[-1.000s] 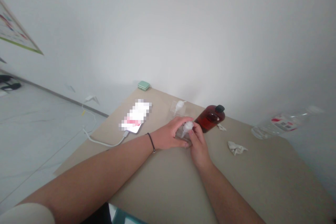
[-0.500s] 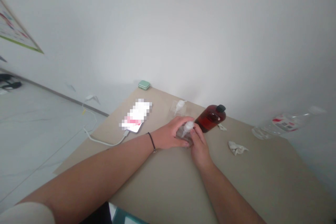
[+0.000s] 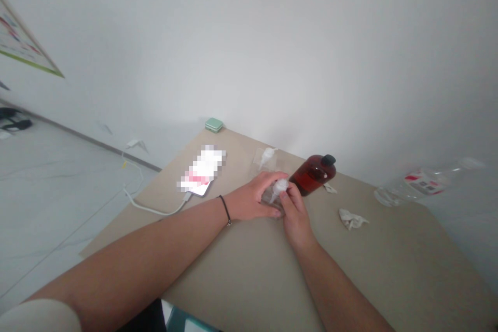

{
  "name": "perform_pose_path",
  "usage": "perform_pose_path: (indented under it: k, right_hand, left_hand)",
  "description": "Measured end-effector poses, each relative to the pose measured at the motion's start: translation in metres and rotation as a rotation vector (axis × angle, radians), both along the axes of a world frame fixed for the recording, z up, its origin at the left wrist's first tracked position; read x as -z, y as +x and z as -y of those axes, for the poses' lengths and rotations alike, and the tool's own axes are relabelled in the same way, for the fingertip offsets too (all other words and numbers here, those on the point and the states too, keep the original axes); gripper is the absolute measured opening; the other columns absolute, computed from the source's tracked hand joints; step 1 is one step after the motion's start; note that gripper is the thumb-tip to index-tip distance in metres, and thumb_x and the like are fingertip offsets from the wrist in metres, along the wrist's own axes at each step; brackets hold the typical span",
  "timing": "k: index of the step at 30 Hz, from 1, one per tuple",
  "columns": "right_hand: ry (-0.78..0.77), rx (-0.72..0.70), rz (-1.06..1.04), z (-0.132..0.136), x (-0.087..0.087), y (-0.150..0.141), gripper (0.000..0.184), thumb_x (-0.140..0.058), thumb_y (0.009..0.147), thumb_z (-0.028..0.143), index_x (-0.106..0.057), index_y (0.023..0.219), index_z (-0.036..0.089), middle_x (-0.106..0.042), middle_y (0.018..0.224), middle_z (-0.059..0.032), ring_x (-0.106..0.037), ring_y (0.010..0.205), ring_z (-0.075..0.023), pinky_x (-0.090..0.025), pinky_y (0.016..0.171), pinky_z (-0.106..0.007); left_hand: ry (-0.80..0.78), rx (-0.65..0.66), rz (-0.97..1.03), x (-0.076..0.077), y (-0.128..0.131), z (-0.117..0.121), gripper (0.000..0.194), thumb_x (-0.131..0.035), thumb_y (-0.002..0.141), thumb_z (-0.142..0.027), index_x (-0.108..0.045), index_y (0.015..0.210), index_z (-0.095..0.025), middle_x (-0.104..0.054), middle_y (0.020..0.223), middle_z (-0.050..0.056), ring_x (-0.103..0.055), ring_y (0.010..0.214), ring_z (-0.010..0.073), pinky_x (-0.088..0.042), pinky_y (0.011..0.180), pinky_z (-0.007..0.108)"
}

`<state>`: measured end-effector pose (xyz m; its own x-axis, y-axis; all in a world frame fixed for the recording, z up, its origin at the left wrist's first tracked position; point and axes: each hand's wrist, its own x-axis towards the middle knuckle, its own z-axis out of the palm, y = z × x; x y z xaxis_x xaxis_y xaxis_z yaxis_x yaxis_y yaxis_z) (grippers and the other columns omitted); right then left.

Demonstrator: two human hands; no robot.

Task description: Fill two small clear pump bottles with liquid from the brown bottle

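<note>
My left hand is wrapped round the body of a clear pump bottle standing on the table. The fingers of my right hand close on the white pump top of that same bottle, at its collar. Just behind my left hand stands a second clear bottle with a white pump; its lower part is hidden by the hand. Right behind my right fingers is a dark red-brown bottle with a black cap.
Left on the table lies a lit phone with a white cable. A small green case sits at the far corner. To the right are crumpled tissues and a large clear plastic bottle. A wall stands behind.
My right thumb and fingers have shifted slightly at the pump top. Both hands otherwise stay on the bottle, and the other things have not moved.
</note>
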<state>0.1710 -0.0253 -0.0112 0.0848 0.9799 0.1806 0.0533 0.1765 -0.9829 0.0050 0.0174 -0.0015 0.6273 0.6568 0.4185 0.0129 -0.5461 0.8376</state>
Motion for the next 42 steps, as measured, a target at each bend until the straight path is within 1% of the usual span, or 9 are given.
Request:
perform_pose_path:
  k: [10,15,23,28,34,39,42]
  right_hand:
    - [0.012,-0.017,-0.010,-0.0004,0.0012,0.0006,0.029,-0.066,0.087,0.052,-0.064,0.100,0.027,-0.065,0.096,0.0002,-0.059,0.090,-0.0204,-0.047,0.082,-0.032]
    - [0.006,-0.018,-0.020,-0.0010,0.0020,0.0012,0.029,-0.067,0.087,0.053,-0.064,0.100,0.027,-0.065,0.095,0.0005,-0.059,0.088,-0.0199,-0.046,0.079,-0.031]
    - [-0.006,-0.013,-0.036,-0.0004,0.0039,0.0014,0.030,-0.067,0.086,0.054,-0.065,0.100,0.027,-0.064,0.095,0.0009,-0.058,0.088,-0.0195,-0.045,0.081,-0.032]
    - [0.001,-0.020,-0.040,-0.0016,0.0071,0.0023,0.029,-0.067,0.087,0.053,-0.065,0.101,0.027,-0.064,0.096,0.0006,-0.058,0.088,-0.0196,-0.045,0.082,-0.032]
    - [-0.008,-0.015,-0.023,-0.0010,0.0037,0.0017,0.031,-0.067,0.086,0.054,-0.064,0.100,0.027,-0.064,0.096,0.0000,-0.059,0.089,-0.0206,-0.046,0.081,-0.033]
    - [0.000,-0.015,-0.030,-0.0005,0.0017,0.0006,0.029,-0.067,0.086,0.054,-0.064,0.097,0.027,-0.064,0.093,0.0005,-0.059,0.087,-0.0199,-0.046,0.081,-0.033]
    - [-0.005,-0.015,-0.036,-0.0009,0.0024,0.0007,0.030,-0.068,0.085,0.054,-0.064,0.097,0.027,-0.064,0.093,0.0005,-0.058,0.086,-0.0196,-0.046,0.080,-0.033]
  left_hand:
    - [0.012,0.001,0.008,0.0005,0.0002,0.0002,0.080,-0.078,0.080,-0.034,-0.037,0.148,-0.021,-0.046,0.148,0.015,-0.046,0.138,0.0312,-0.038,0.118,0.047]
    - [0.015,-0.002,0.019,0.0012,0.0009,-0.0005,0.081,-0.078,0.080,-0.034,-0.038,0.149,-0.023,-0.047,0.148,0.015,-0.045,0.139,0.0318,-0.037,0.119,0.048]
    - [-0.013,0.005,0.025,0.0022,0.0008,-0.0008,0.083,-0.079,0.079,-0.034,-0.037,0.149,-0.025,-0.046,0.147,0.014,-0.046,0.137,0.0303,-0.038,0.117,0.047]
    - [-0.013,0.007,0.028,0.0012,0.0007,-0.0006,0.084,-0.080,0.078,-0.033,-0.037,0.149,-0.025,-0.046,0.147,0.014,-0.046,0.138,0.0327,-0.037,0.117,0.050]
    - [-0.010,0.005,0.023,0.0005,0.0008,-0.0004,0.083,-0.079,0.079,-0.034,-0.037,0.149,-0.026,-0.046,0.148,0.014,-0.046,0.138,0.0315,-0.037,0.118,0.049]
    - [0.010,-0.002,0.024,0.0008,0.0006,-0.0008,0.083,-0.079,0.079,-0.035,-0.038,0.149,-0.021,-0.047,0.147,0.015,-0.047,0.137,0.0315,-0.038,0.118,0.047]
    - [0.002,-0.001,0.018,0.0000,0.0004,-0.0005,0.083,-0.079,0.079,-0.036,-0.038,0.149,-0.022,-0.047,0.148,0.015,-0.047,0.138,0.0313,-0.038,0.117,0.047]
